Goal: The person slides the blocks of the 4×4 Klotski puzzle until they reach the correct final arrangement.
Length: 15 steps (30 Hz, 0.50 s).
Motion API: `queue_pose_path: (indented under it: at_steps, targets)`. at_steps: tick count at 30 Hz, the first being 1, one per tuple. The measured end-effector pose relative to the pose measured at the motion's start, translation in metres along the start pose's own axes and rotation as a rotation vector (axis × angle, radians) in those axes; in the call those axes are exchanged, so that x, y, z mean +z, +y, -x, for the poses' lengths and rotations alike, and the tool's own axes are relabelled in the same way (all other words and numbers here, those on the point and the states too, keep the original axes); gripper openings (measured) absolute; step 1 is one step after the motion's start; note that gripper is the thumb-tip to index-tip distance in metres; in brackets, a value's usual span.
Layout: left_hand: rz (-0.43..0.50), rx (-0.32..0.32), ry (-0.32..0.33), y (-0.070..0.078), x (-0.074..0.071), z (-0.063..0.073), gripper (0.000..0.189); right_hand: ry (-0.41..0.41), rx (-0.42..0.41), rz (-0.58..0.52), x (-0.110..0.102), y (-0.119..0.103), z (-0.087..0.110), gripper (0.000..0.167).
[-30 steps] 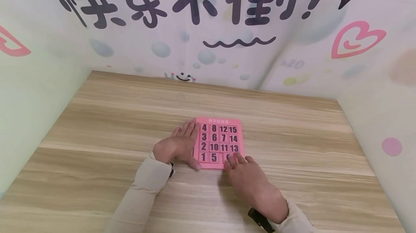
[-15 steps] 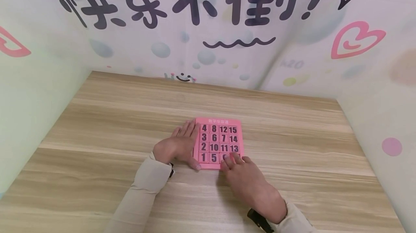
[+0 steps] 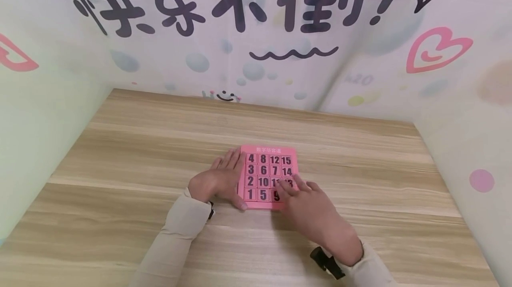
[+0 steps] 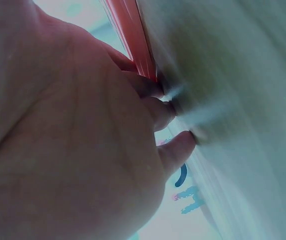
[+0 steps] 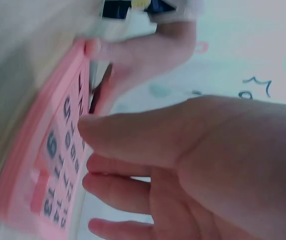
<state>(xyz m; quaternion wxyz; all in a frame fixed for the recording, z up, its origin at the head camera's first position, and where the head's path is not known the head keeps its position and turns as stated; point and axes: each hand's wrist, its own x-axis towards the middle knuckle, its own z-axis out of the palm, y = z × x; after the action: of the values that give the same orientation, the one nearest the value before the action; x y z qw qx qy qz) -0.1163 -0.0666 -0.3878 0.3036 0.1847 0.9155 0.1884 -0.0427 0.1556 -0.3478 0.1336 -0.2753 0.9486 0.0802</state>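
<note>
A pink number slide puzzle (image 3: pixel 269 149) lies flat on the table, its black-numbered tiles facing up. Along its left edge rests my left hand (image 3: pixel 222 181), fingers stretched out and thumb at the lower left corner. In the left wrist view, the fingertips of the left hand (image 4: pixel 83 135) meet the tabletop beside the pink frame (image 4: pixel 133 40). My right hand (image 3: pixel 310 211) hovers over the lower right, its loosely extended fingers overlapping the 11 and 13 tiles. The right wrist view shows the 9 tile (image 5: pixel 51 144) beside the vacant slot (image 5: pixel 40 192) in the bottom row.
The wood-grain table (image 3: pixel 160 131) spreads out around the puzzle. Behind it stands a printed backdrop (image 3: pixel 168 73) with large black characters, and pale panels (image 3: pixel 460 145) close in both sides. Each wrist carries a dark strap (image 3: pixel 327 263) below a light sleeve.
The 9 tile has slid left against the 5, so the gap sits at the bottom right corner. My right hand has shifted up and right, off that tile. The left hand has stayed put.
</note>
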Motion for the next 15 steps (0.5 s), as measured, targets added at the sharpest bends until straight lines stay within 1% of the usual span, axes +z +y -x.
queue_pose_path:
  at_steps: [2,6,10,15]
  targets:
    - [0.004,-0.001,0.001,0.000,0.000,0.000,0.140,0.005,0.028,-0.002,0.000,0.006,-0.001,0.045]
    - [-0.002,-0.001,0.000,0.000,0.001,0.000,0.140,-0.044,0.058,-0.026,0.003,0.012,-0.004,0.044]
    - [-0.002,-0.004,-0.001,-0.001,0.001,0.000,0.140,-0.073,0.062,-0.055,0.006,0.013,-0.006,0.043]
    - [-0.002,-0.003,0.002,-0.001,0.001,0.000,0.140,-0.083,0.068,-0.066,0.008,0.011,-0.008,0.041]
